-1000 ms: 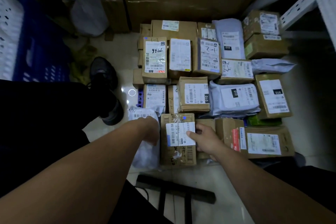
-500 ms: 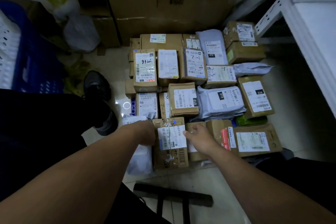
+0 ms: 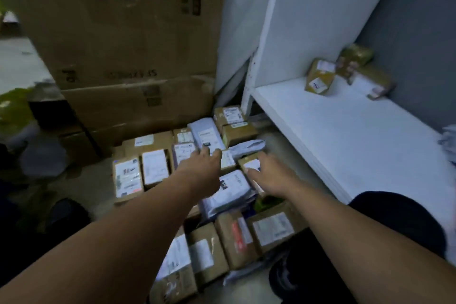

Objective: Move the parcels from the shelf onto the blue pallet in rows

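The fingers (image 3: 209, 154) of my left hand (image 3: 203, 171) are hovering loosely spread, holding nothing; my right hand (image 3: 270, 176) is hanging slack and empty, both over rowed parcels (image 3: 229, 190) at frame centre; three other parcels (image 3: 319, 76) are sitting on the white shelf (image 3: 345, 136), upper right.

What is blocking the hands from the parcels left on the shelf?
Nothing visible. The right hand and left hand hang over the floor pile, and the shelf board lies bare up to the brown parcels at its back.
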